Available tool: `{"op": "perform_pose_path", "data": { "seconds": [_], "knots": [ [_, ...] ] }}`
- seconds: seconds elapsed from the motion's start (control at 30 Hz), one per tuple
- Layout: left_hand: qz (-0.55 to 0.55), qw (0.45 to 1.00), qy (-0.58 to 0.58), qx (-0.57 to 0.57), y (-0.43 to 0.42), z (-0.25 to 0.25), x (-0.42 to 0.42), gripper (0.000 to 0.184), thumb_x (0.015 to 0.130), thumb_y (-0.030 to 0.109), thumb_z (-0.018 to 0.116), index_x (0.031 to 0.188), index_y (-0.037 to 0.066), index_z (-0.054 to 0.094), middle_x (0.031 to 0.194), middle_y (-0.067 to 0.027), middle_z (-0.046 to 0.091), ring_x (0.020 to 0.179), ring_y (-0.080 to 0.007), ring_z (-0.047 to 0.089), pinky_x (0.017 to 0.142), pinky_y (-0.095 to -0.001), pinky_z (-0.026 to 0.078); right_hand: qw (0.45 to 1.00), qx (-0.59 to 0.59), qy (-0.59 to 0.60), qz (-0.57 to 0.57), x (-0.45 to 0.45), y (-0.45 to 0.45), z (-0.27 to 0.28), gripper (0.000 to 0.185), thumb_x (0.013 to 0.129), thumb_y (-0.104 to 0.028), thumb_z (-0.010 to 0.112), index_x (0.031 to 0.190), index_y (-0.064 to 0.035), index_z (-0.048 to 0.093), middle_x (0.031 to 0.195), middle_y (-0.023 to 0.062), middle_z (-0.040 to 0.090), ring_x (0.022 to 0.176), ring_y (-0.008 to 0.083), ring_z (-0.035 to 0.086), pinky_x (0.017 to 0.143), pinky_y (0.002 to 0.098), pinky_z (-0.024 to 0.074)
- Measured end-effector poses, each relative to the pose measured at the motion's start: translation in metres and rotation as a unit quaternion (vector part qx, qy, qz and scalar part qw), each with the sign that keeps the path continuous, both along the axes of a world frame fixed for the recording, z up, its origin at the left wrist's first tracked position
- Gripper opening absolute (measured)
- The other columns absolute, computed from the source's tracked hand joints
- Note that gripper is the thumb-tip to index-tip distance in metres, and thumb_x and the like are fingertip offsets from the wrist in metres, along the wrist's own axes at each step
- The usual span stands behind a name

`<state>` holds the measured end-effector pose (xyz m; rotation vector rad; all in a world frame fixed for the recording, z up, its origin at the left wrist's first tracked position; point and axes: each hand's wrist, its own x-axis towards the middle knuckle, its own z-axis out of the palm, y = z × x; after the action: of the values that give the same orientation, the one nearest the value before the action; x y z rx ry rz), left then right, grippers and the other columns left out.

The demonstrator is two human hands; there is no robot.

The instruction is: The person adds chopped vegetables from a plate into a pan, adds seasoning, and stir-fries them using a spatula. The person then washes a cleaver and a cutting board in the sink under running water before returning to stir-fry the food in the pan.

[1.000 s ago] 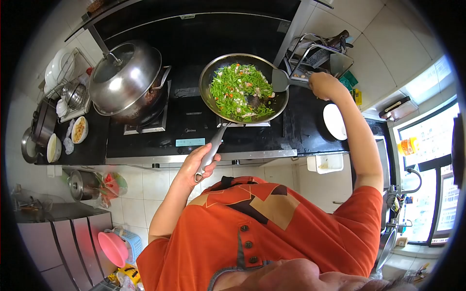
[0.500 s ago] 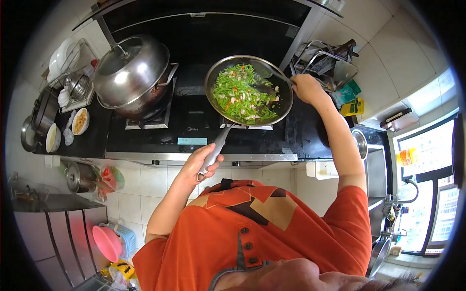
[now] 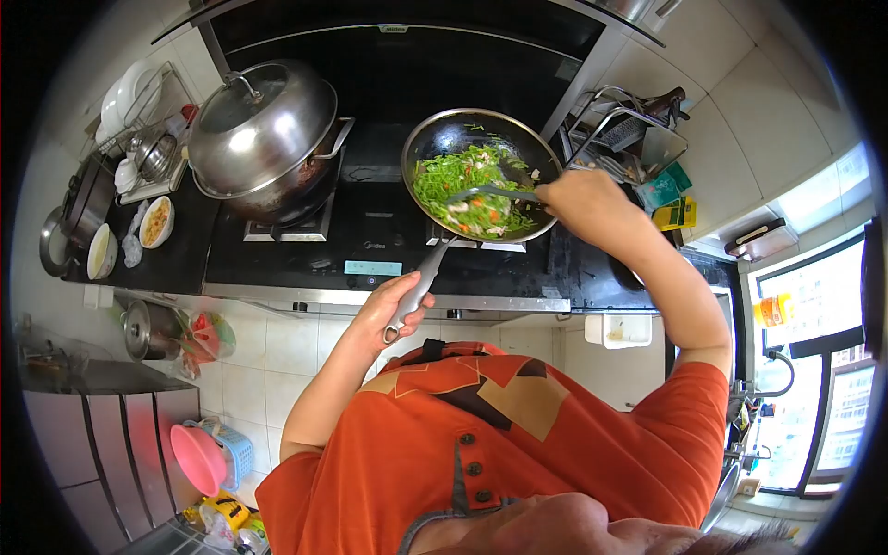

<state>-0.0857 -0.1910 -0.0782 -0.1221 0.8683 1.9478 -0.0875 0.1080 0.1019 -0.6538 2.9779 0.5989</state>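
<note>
My left hand (image 3: 393, 307) is wrapped round the grey handle of a frying pan (image 3: 442, 141) over the right burner. In the pan lies a mix of shredded green vegetable (image 3: 444, 182) with pale pieces and orange-red bits. My right hand (image 3: 585, 205) is closed on the end of a grey spatula (image 3: 507, 192) at the pan's right rim. The spatula reaches leftward across the food; its head is partly hidden among the greens and cannot be made out fully.
Left of the pan, a large wok with a domed steel lid (image 3: 264, 139) stands on the other burner. Two bowls, one with food (image 3: 157, 223), sit further left beside a dish rack. A utensil rack (image 3: 615, 120) stands at right, and a white container (image 3: 618, 330) is below the counter edge.
My right hand has moved down a little, bringing the spatula from the pan's upper right into the food. The greens have shifted toward the lower left. My left hand keeps its hold.
</note>
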Motion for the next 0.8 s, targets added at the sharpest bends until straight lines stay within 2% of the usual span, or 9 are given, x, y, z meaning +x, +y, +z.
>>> {"op": "perform_pose_path", "data": {
  "seconds": [0.13,0.2,0.3,0.37,0.43,0.57,0.63,0.73,0.8],
  "knots": [
    [-0.003,1.000,-0.007,-0.004,0.000,0.003,0.000,0.025,0.097,0.030,0.052,0.104,0.006,0.049,0.079,-0.0105,0.059,0.047,-0.0098,0.045,0.033,-0.0224,0.033,0.998,0.003,-0.047,-0.048,0.045,-0.015,0.048,0.011,0.075,-0.010,0.065,0.085,-0.0066,0.067,0.071,0.0152,0.065,0.071,0.0324,0.066,0.062,0.0433,0.0526],
    [-0.005,1.000,-0.003,-0.007,0.003,0.001,0.001,0.025,0.097,0.029,0.051,0.105,0.006,0.049,0.079,-0.0104,0.059,0.047,-0.0099,0.045,0.033,-0.0224,0.033,0.998,0.021,-0.049,-0.030,0.050,-0.021,0.032,0.010,0.072,-0.006,0.064,0.081,-0.0061,0.068,0.071,0.0153,0.065,0.072,0.0324,0.067,0.063,0.0421,0.0537],
    [-0.007,1.000,0.003,-0.018,0.006,0.003,0.007,0.025,0.097,0.029,0.051,0.106,0.006,0.049,0.078,-0.0101,0.059,0.047,-0.0099,0.045,0.033,-0.0226,0.033,0.998,0.001,-0.015,-0.060,0.011,-0.008,-0.036,0.005,0.070,-0.003,0.063,0.072,-0.0037,0.067,0.072,0.0144,0.066,0.068,0.0293,0.068,0.059,0.0384,0.0547],
    [-0.002,1.000,0.003,-0.027,0.006,0.006,0.009,0.025,0.097,0.029,0.051,0.106,0.007,0.049,0.078,-0.0100,0.059,0.047,-0.0100,0.045,0.033,-0.0227,0.033,0.992,0.030,0.032,-0.118,-0.005,-0.005,-0.030,0.009,0.075,-0.007,0.063,0.079,-0.0063,0.072,0.079,0.0145,0.069,0.077,0.0297,0.070,0.065,0.0377,0.0565],
    [-0.003,1.000,0.000,-0.029,0.006,0.009,0.008,0.025,0.097,0.029,0.051,0.106,0.007,0.049,0.078,-0.0099,0.059,0.046,-0.0099,0.044,0.033,-0.0228,0.033,0.989,0.059,0.068,-0.116,-0.006,0.019,-0.013,0.010,0.076,-0.009,0.063,0.080,-0.0066,0.072,0.077,0.0138,0.069,0.078,0.0297,0.070,0.064,0.0373,0.0564],
    [-0.014,0.999,0.015,-0.028,0.001,0.005,0.002,0.025,0.096,0.030,0.051,0.105,0.006,0.051,0.077,-0.0091,0.059,0.046,-0.0091,0.044,0.033,-0.0222,0.032,0.985,0.054,0.043,-0.160,0.016,0.057,0.038,0.017,0.076,-0.007,0.059,0.083,-0.0160,0.072,0.081,0.0106,0.069,0.084,0.0296,0.067,0.071,0.0416,0.0538],
    [-0.018,0.999,0.021,-0.031,-0.003,0.003,-0.002,0.026,0.096,0.030,0.052,0.106,0.005,0.052,0.077,-0.0091,0.059,0.046,-0.0091,0.044,0.033,-0.0219,0.032,0.986,0.046,0.043,-0.155,0.008,0.075,0.023,0.015,0.077,-0.009,0.059,0.083,-0.0145,0.072,0.082,0.0107,0.069,0.087,0.0283,0.066,0.072,0.0399,0.0540],
    [-0.021,0.998,0.029,-0.056,-0.005,0.004,-0.006,0.035,0.098,0.030,0.048,0.123,0.005,0.050,0.078,-0.0086,0.059,0.044,-0.0069,0.041,0.031,-0.0190,0.029,0.988,0.080,0.055,-0.118,-0.032,0.098,-0.043,0.012,0.077,-0.010,0.059,0.080,-0.0075,0.071,0.083,0.0135,0.070,0.082,0.0291,0.069,0.067,0.0398,0.0558],
    [-0.025,0.998,0.025,-0.051,-0.004,0.006,-0.006,0.036,0.098,0.030,0.048,0.124,0.005,0.050,0.078,-0.0085,0.059,0.044,-0.0070,0.042,0.032,-0.0191,0.029,0.989,0.056,0.070,-0.113,-0.040,0.083,-0.045,0.014,0.079,-0.010,0.058,0.084,-0.0077,0.070,0.085,0.0130,0.069,0.084,0.0294,0.069,0.067,0.0414,0.0556]
  ]
}}
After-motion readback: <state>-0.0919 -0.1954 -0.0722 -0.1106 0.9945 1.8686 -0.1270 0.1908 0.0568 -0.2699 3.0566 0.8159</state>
